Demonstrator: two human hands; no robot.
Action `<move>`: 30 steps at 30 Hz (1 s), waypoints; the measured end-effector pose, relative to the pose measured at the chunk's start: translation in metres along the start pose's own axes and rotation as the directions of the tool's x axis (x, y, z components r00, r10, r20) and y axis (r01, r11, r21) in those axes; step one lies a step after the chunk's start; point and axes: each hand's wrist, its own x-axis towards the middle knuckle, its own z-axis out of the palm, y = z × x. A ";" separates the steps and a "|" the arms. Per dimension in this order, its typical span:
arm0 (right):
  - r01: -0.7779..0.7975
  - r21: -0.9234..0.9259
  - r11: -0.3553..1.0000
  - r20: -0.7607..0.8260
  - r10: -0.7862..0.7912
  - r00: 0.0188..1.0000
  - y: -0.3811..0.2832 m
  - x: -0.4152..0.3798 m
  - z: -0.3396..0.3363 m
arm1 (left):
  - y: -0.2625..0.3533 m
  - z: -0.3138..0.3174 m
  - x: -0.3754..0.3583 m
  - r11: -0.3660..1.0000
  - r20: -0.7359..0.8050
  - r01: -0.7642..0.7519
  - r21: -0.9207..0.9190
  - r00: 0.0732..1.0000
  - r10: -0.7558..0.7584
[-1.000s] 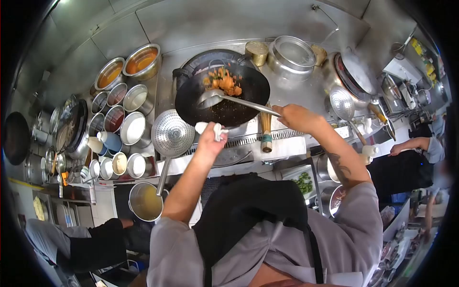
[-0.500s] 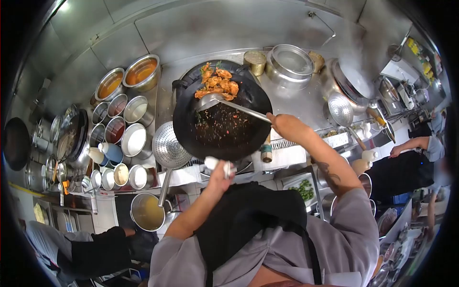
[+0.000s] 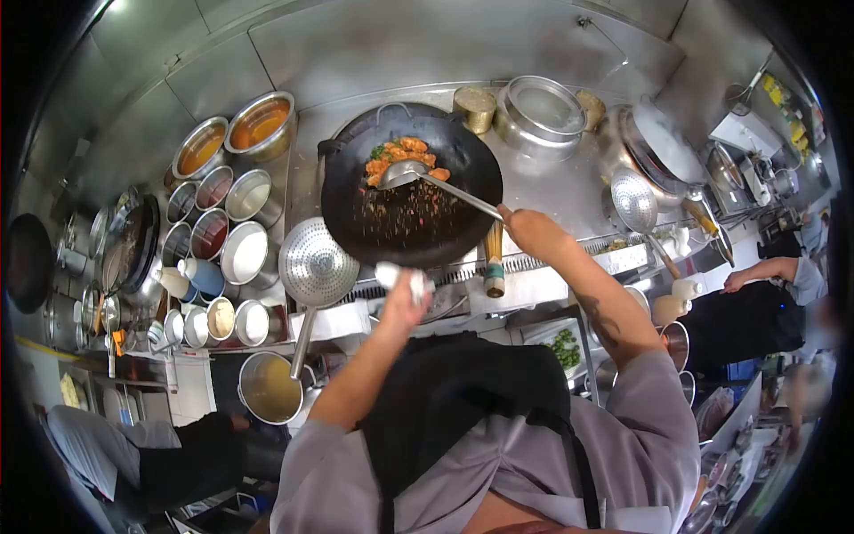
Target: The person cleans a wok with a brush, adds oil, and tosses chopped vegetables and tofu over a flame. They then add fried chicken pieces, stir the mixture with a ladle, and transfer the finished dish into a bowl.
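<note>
My right hand (image 3: 534, 233) is closed round the handle of a metal ladle (image 3: 405, 173), whose bowl rests among orange-coated food pieces (image 3: 409, 149) and green leaves in a large black wok (image 3: 418, 222). Small bits lie scattered over the wok's near side. At the wok's near edge, my left hand (image 3: 406, 298) is closed on a white cloth (image 3: 391, 276), slightly blurred. A perforated strainer (image 3: 318, 262) lies just left of that hand. A bamboo brush (image 3: 495, 267) sits right of the wok.
Metal bowls of orange liquid (image 3: 260, 125) and several small containers (image 3: 245, 254) stand at left. Behind are a tin (image 3: 474, 109) and a lidded pot (image 3: 541, 116). A second strainer (image 3: 634, 200) lies at right. Other people (image 3: 743, 325) stand at right and lower left.
The wok has tilted and its near rim has moved away from me. The food has gathered nearer its middle, with the ladle bowl against it. My left hand has shifted slightly forward.
</note>
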 end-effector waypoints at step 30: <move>0.142 0.144 0.979 0.080 -0.155 0.985 0.000 -0.016 -0.048 | 0.070 0.061 -0.001 0.996 -0.002 0.021 -0.084 1.000 -0.021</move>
